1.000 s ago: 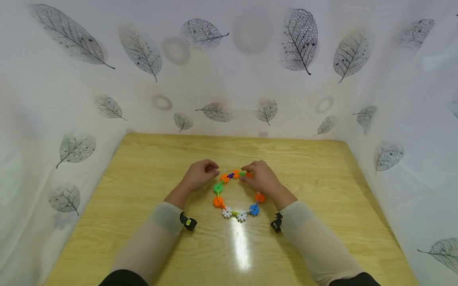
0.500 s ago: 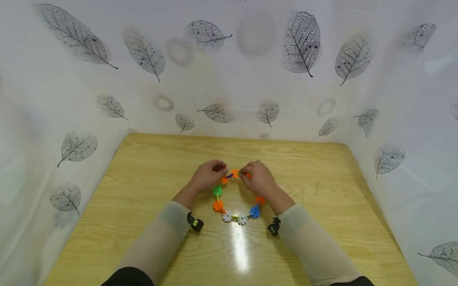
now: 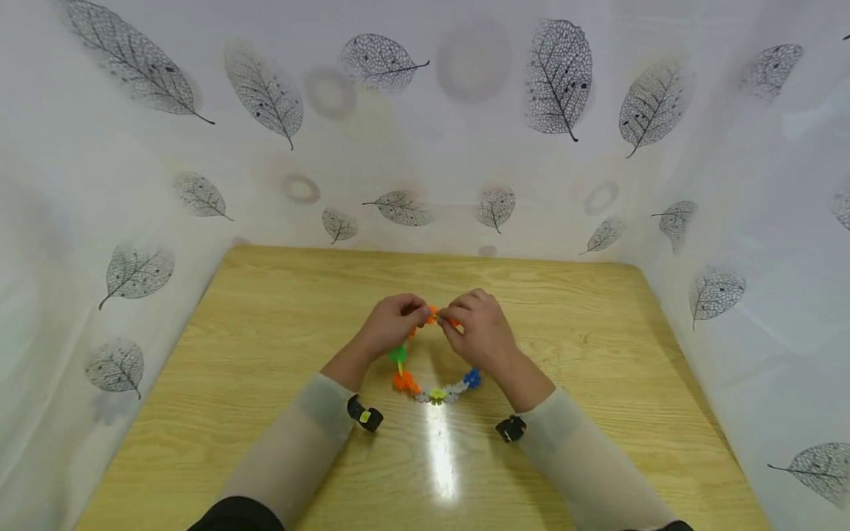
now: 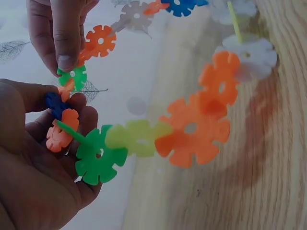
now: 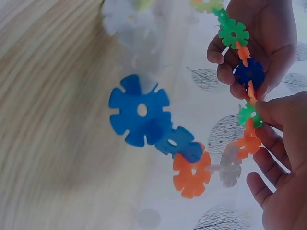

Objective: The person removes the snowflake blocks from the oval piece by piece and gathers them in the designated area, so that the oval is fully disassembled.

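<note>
Plastic, multicoloured loop of interlocked notched discs (image 4: 206, 139): left hand (image 3: 388, 326) pinches a dark-blue disc (image 5: 250, 66), right hand (image 3: 481, 332) a nearby green disc (image 5: 245, 114).

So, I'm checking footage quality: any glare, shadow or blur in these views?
Head: a bright glare streak on the table; left wrist: a soft shadow on it beside the flower chain; right wrist: the white piece near the top edge looks hazy.

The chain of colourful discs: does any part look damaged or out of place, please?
Nothing stands out: the chain shows no visible break; its discs interlock at angles, though fingers hide some joints.
</note>
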### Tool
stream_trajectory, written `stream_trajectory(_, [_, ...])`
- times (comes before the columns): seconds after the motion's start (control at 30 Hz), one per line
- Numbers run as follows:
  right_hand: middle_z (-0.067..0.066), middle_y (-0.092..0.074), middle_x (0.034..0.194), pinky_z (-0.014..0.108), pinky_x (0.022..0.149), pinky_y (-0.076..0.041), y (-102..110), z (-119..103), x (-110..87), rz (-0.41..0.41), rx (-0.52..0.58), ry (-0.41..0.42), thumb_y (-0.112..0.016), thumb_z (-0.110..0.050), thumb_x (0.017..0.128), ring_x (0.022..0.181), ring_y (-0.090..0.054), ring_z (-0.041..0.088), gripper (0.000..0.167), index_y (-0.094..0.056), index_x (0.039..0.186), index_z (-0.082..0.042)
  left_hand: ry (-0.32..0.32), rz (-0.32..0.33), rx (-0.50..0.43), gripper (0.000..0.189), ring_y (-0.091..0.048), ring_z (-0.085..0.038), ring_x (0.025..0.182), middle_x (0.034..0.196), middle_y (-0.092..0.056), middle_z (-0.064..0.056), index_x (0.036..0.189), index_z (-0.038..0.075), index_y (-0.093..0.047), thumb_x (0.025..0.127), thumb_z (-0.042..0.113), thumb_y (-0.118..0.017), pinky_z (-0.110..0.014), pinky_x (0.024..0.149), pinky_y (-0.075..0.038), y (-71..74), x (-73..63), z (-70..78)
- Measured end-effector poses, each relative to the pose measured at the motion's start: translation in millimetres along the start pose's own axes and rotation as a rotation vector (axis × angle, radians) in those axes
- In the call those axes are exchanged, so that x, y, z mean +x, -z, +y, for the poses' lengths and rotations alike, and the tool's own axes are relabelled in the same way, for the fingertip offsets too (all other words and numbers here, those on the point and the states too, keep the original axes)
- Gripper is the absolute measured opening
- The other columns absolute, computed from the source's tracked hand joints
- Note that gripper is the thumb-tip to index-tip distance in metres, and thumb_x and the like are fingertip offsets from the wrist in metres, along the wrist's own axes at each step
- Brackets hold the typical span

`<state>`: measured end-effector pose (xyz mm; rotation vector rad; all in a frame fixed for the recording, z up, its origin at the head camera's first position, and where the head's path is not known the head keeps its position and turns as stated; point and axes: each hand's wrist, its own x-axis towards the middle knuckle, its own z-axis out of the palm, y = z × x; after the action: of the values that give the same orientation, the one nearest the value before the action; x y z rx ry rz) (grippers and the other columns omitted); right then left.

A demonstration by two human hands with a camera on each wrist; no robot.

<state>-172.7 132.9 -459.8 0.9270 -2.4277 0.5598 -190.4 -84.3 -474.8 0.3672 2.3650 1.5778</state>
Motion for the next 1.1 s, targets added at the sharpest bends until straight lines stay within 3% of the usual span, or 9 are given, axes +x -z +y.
stream_trajectory(0.1, [0.006,-0.074,0.098,0.046,0.085,-0.052,6.6,-2.8,-0.1,0.041,0.042,0.015,-0.084,-0.019,0.089,0.095,-0.063,0.029,0.015,-0.082,0.100,-0.010,-0.019,0.014,-0.021,0.025,-0.058,-0.026,0.078,0.101,-0.068,-0.015,0.107,0.019,-0.071,0.106,0.042,-0.060,-0.038,0.068,-0.051,-1.2,-3.3,5.0])
stream_trajectory(0.2, [0.011,-0.071,0.112,0.050,0.094,-0.048,13.3,-2.6,-0.5,0.034,0.141,-0.039,-0.085,-0.026,0.088,0.106,-0.060,0.032,0.033,-0.078,0.113,-0.006,-0.046,0.022,-0.018,0.024,-0.060,-0.029,0.083,0.101,-0.069,-0.011,0.107,0.020,-0.070,0.106,0.042,-0.060,-0.038,0.070,-0.051,-3.3,-7.0,9.9])
stream_trajectory(0.27, [0.012,-0.069,0.120,0.053,0.100,-0.045,17.6,-1.0,-1.0,-0.021,0.231,-0.112,-0.084,-0.030,0.089,0.114,-0.058,0.033,0.045,-0.073,0.125,-0.006,-0.067,0.023,-0.014,0.023,-0.061,-0.030,0.087,0.101,-0.069,-0.009,0.107,0.021,-0.071,0.106,0.041,-0.061,-0.039,0.072,-0.052,-4.8,-10.2,13.6])
stream_trajectory(0.37, [0.008,-0.068,0.125,0.054,0.102,-0.046,24.9,1.2,-2.4,-0.168,0.360,-0.249,-0.078,-0.038,0.094,0.122,-0.057,0.031,0.052,-0.067,0.136,-0.009,-0.099,0.031,-0.002,0.020,-0.060,-0.029,0.089,0.101,-0.070,-0.005,0.107,0.021,-0.071,0.106,0.038,-0.061,-0.040,0.075,-0.052,-6.7,-16.0,18.6])
stream_trajectory(0.47, [0.005,-0.068,0.129,0.056,0.102,-0.048,30.4,3.2,-4.7,-0.302,0.462,-0.349,-0.072,-0.043,0.098,0.126,-0.058,0.029,0.052,-0.066,0.138,-0.011,-0.131,0.045,0.016,0.017,-0.060,-0.024,0.088,0.100,-0.070,0.000,0.107,0.021,-0.072,0.106,0.035,-0.062,-0.040,0.077,-0.052,-8.3,-20.7,21.8])
stream_trajectory(0.53, [0.005,-0.067,0.133,0.057,0.103,-0.049,32.6,4.1,-6.6,-0.348,0.508,-0.385,-0.070,-0.045,0.099,0.128,-0.059,0.029,0.050,-0.068,0.136,-0.013,-0.151,0.055,0.023,0.016,-0.061,-0.021,0.089,0.101,-0.070,0.004,0.107,0.021,-0.072,0.106,0.033,-0.062,-0.040,0.079,-0.053,-9.2,-22.7,23.4])
stream_trajectory(0.77, [0.003,-0.071,0.128,0.054,0.098,-0.053,31.6,4.7,-11.0,-0.315,0.551,-0.375,-0.072,-0.043,0.098,0.120,-0.065,0.027,0.041,-0.073,0.128,-0.015,-0.209,0.070,0.029,0.015,-0.065,-0.015,0.094,0.102,-0.070,0.006,0.106,0.019,-0.072,0.106,0.029,-0.062,-0.040,0.086,-0.055,-10.9,-25.4,26.0])
stream_trajectory(1.1, [0.001,-0.073,0.121,0.050,0.093,-0.056,30.4,5.8,-14.8,-0.270,0.558,-0.380,-0.075,-0.040,0.097,0.113,-0.068,0.024,0.035,-0.077,0.121,-0.014,-0.243,0.089,0.037,0.014,-0.064,-0.015,0.091,0.101,-0.070,0.005,0.106,0.016,-0.073,0.106,0.026,-0.063,-0.038,0.082,-0.056,-14.5,-27.8,29.1])
